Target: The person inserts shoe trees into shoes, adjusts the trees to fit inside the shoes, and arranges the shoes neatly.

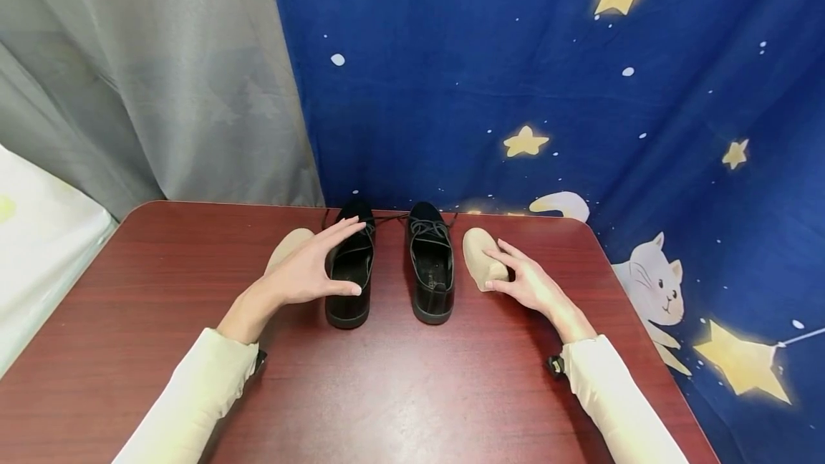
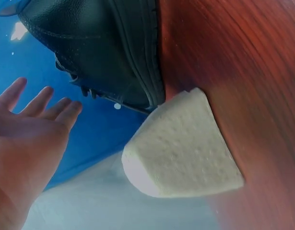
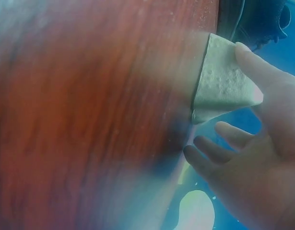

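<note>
Two black lace-up shoes stand side by side in the head view, the left shoe and the right shoe. My left hand is spread, its fingers and thumb reaching across the left shoe and hiding part of it. Behind that hand lies a beige toe-shaped shoe insert, whose dimpled flat end faces the left wrist camera. At the right, my right hand has thumb and index finger around a second beige shoe insert; its remaining fingers are extended in the right wrist view.
A reddish-brown wooden table with rounded corners carries everything. Past its far edge hang a grey curtain and a blue starry curtain. White cloth lies beyond the left edge. Dark laces trail beside the shoes.
</note>
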Motion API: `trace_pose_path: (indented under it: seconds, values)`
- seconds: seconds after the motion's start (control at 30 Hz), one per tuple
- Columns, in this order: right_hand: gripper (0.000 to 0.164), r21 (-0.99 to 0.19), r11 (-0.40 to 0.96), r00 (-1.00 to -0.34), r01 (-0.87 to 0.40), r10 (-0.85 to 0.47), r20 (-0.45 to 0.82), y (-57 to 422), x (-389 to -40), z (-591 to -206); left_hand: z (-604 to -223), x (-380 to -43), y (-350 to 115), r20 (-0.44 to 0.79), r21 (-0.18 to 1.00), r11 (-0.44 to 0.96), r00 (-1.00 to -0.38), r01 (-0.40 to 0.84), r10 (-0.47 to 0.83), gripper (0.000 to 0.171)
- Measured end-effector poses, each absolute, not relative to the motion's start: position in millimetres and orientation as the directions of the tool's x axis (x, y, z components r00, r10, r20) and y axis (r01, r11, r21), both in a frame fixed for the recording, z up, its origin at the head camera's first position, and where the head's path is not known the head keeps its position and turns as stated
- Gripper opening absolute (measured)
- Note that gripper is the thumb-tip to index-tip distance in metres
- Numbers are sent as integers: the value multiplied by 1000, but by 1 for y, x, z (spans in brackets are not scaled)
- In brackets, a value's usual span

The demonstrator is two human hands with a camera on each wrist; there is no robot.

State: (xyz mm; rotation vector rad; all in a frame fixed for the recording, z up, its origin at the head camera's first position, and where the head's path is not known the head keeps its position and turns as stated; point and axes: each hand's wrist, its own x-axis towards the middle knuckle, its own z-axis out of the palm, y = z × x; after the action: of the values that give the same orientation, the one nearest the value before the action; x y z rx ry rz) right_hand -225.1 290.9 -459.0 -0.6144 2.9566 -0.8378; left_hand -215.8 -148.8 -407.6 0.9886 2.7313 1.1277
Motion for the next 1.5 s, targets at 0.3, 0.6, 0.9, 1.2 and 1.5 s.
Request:
trace_pose_path:
  seconds: [0.3,0.6,0.9,1.2,1.5]
  values:
    - [65,-536,759,-924,-370,-359,129,289,-226,-457,-407,-216,-144,194,661,534,-807,528,558,102]
    - [63,-539,751,-922,-382,-352,164,290,-225,-459,-408,-218,-134,186,647,540,-799,538,572,102]
    - [61,-548,742,-920,-387,-350,175,291,-223,-454,-409,-222,-125,207,624,541,-787,563,581,101]
    - [60,-552,742,-923,-380,-338,182,292,-222,-450,-410,-225,-115,218,633,516,-772,578,598,100]
    - [63,-573,745,-938,-341,-310,154,292,-217,-449,-414,-225,-111,191,655,504,-768,564,611,97]
